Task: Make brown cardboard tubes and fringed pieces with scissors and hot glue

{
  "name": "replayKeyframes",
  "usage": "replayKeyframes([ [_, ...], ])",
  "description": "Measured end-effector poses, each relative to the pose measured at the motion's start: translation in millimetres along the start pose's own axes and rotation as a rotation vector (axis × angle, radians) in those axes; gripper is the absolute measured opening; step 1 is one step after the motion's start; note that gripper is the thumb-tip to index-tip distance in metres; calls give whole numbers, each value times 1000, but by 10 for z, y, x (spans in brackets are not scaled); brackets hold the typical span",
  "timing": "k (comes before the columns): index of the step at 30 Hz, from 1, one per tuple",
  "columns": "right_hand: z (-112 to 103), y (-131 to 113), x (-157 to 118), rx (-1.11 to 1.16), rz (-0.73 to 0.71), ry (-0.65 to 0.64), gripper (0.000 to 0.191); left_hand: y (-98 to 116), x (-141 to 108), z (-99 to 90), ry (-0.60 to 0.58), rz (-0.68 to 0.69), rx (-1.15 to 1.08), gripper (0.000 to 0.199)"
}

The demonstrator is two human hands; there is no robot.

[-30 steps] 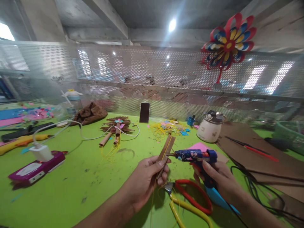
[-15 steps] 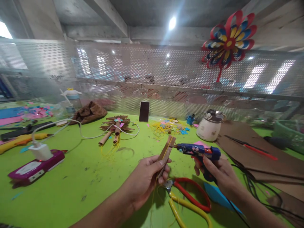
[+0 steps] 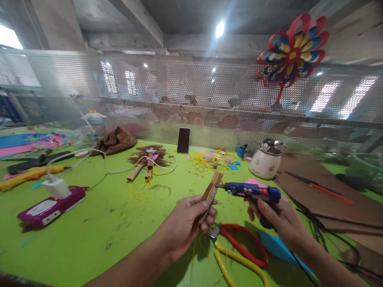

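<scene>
My left hand (image 3: 194, 213) is closed around a folded brown cardboard strip (image 3: 213, 187), tilted up and away from me. A yellow string (image 3: 194, 247) runs along the strip and hangs down below my fingers. My right hand (image 3: 278, 217) grips a dark blue hot glue gun (image 3: 249, 191) by its handle. The gun's nozzle points left and meets, or nearly meets, the strip's upper part; I cannot tell which. Beneath both hands, pliers with one red and one yellow handle (image 3: 243, 243) lie on the green table (image 3: 98, 255).
A purple power strip (image 3: 52, 209) with a white plug stands at left. Behind are cardboard flower pieces (image 3: 149, 157), an upright phone (image 3: 183, 140), yellow string scraps (image 3: 209, 160) and a white kettle-like bottle (image 3: 266, 161). Brown cardboard sheets (image 3: 314, 171), red-handled scissors (image 3: 329, 193) and black cables (image 3: 320, 227) occupy the right.
The whole view has shifted slightly, so the scene sits a little further right. The glue gun's nozzle stays at the strip's upper part, and both hands keep their holds.
</scene>
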State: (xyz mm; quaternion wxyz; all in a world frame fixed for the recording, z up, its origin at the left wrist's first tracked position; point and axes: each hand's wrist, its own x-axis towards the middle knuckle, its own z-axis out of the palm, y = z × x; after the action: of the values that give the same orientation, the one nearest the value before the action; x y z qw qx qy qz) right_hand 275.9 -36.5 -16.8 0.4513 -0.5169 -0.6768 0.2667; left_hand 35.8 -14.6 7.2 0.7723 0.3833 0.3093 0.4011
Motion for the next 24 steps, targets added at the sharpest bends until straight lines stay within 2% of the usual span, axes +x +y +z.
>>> replayKeyframes([
  [3,-17,6,6,-2,1,-3,45,-1,-3,4,6,1,-6,20],
  [8,-27,11,-14,-12,-46,-142,44,15,6,4,16,16,16,19],
  [11,-40,28,-17,18,-45,-169,43,23,9,7,17,25,43,18],
  [13,-46,45,-4,103,-31,-157,41,25,6,13,17,23,49,20],
  [17,-30,79,42,312,2,-44,38,22,-5,30,24,21,74,20],
  [20,-14,94,69,314,36,-4,38,12,-12,36,22,20,94,20],
  [24,-13,85,74,308,49,-29,39,9,-18,34,16,16,101,21],
])
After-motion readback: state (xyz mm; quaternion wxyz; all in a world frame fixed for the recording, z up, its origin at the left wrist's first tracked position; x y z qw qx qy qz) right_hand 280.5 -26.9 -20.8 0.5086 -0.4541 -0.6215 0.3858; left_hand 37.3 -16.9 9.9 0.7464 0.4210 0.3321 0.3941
